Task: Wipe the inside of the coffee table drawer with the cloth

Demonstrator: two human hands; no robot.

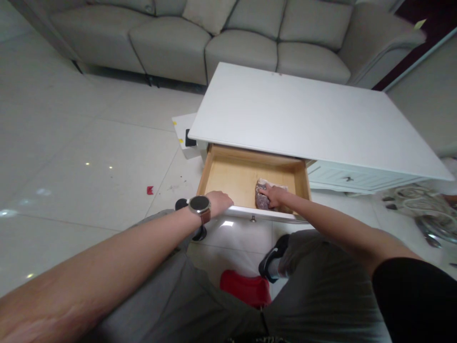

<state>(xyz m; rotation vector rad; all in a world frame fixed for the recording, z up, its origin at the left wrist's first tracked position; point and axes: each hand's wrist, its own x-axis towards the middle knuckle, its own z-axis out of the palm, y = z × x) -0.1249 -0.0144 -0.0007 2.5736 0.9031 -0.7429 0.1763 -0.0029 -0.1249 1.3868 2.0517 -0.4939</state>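
Note:
A wooden drawer [232,178] with a white front stands pulled out of the white coffee table [314,109]. At its front left corner, my left hand [219,202] is curled over the top edge, with a watch on the wrist. Inside the drawer, toward the front right, my right hand [274,195] presses a bunched grey-brown and whitish cloth [263,200] against the wooden bottom. Its fingers are closed on the cloth and partly hidden by it. A small metal knob [253,219] sits on the drawer front.
A second, closed drawer [348,177] is to the right. A white box [191,151] with a dark phone-like object stands left of the table. A red plastic stool [246,288] is between my legs. Behind is a grey sofa [243,52]; coiled cables [421,205] lie at right.

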